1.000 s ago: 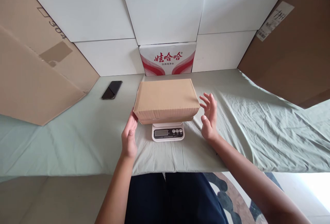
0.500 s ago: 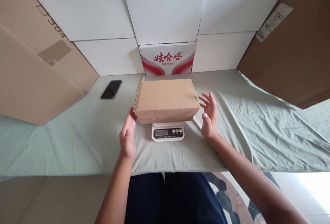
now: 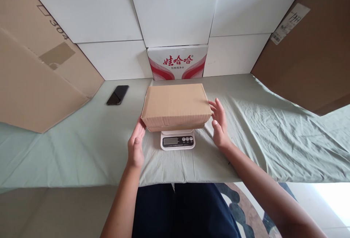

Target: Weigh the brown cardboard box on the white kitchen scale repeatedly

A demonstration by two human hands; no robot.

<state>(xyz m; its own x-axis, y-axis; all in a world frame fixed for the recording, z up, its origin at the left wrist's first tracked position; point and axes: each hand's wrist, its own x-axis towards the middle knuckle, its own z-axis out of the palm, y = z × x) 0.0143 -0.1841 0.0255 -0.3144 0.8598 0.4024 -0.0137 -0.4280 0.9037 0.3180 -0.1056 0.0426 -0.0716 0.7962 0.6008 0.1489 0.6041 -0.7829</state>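
Left hand [image 3: 136, 146] and right hand [image 3: 221, 128], fingers uncurled, flank a brown cardboard box [image 3: 176, 101]; whether their partly hidden fingertips press it, I cannot tell. The box already rests on a white scale [image 3: 177, 146], not lifted off; its display [image 3: 170, 141] shows no legible figure. Compared with half a second ago, both hands are closer to the box.

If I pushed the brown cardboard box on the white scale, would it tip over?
The brown, rectangular cardboard box might tip or slide, since it overhangs the small white plastic scale on both sides. It's probably fairly stiff, because its top looks flat and its edges straight.
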